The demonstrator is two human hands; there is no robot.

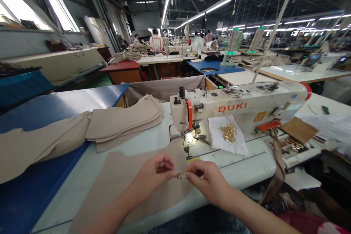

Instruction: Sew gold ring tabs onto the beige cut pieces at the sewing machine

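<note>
A beige fabric piece (pixel 123 186) lies flat on the sewing table in front of a white DUKI sewing machine (pixel 241 108). My left hand (pixel 156 173) and my right hand (pixel 204 179) meet over the fabric's right edge, both with fingers pinched together. Between the fingertips sits a small metal ring (pixel 181 176), held against the fabric edge. The machine's needle and presser foot (pixel 188 148) stand just beyond my hands, lit by a small lamp.
A stack of cut beige pieces (pixel 123 120) lies at the left, more fabric trailing over the blue table (pixel 41 117). Gold metal rings (pixel 227 132) rest on white cloth under the machine arm. A beige strap (pixel 278 168) hangs at the right. Other workstations and people fill the background.
</note>
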